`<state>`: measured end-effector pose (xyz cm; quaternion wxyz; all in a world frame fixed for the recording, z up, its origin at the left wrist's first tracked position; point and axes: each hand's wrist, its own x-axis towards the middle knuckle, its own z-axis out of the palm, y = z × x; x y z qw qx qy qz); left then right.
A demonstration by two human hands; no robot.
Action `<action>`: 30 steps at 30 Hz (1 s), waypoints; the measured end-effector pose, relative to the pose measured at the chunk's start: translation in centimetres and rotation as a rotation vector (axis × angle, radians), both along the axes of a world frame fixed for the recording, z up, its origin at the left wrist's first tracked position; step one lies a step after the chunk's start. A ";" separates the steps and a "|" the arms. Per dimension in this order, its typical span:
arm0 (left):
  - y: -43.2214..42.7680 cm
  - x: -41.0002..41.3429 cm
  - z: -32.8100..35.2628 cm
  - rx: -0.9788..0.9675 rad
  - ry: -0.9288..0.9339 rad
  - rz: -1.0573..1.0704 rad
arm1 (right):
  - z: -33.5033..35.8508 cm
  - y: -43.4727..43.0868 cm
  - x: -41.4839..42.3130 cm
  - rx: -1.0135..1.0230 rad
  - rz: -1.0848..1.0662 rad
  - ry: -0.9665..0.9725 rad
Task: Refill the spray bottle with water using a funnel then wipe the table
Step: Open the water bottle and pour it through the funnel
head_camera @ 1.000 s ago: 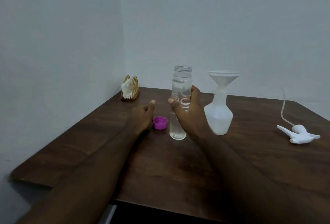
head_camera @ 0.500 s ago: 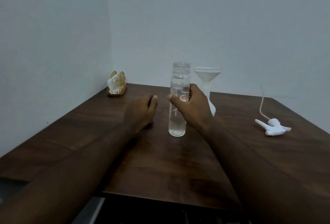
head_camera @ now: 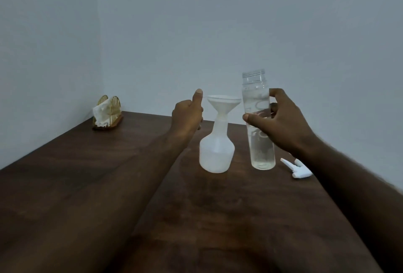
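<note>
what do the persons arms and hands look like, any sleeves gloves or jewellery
Both forearms are bare as far as the view shows: no sleeves appear. The left hand and right hand wear no gloves. No rings, watch or bracelets show on the fingers or wrists in view. The fingernails look short and plain. The light is dim, so finer marks cannot be made out.

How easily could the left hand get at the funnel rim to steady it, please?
Probably easily: the left hand is raised beside the funnel, thumb by its rim, with nothing between them. The right hand holds the water bottle on the other side.
</note>
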<state>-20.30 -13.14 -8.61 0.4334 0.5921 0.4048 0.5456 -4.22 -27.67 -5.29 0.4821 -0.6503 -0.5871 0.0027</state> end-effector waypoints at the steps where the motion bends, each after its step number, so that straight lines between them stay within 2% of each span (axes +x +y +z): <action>1: 0.1 0.4 -0.1 -0.021 -0.008 -0.005 | 0.0 0.1 0.6 -0.005 -0.010 -0.012; 7: 0.3 1.4 1.1 -0.080 -0.148 0.010 | -0.4 0.9 3.0 -0.039 -0.034 -0.105; 12: -0.3 2.0 2.0 -0.109 -0.224 -0.071 | -0.4 1.3 3.8 -0.062 -0.037 -0.189; 30: -1.2 2.7 2.5 -0.102 -0.354 -0.162 | 0.6 1.6 6.7 -0.085 -0.089 -0.515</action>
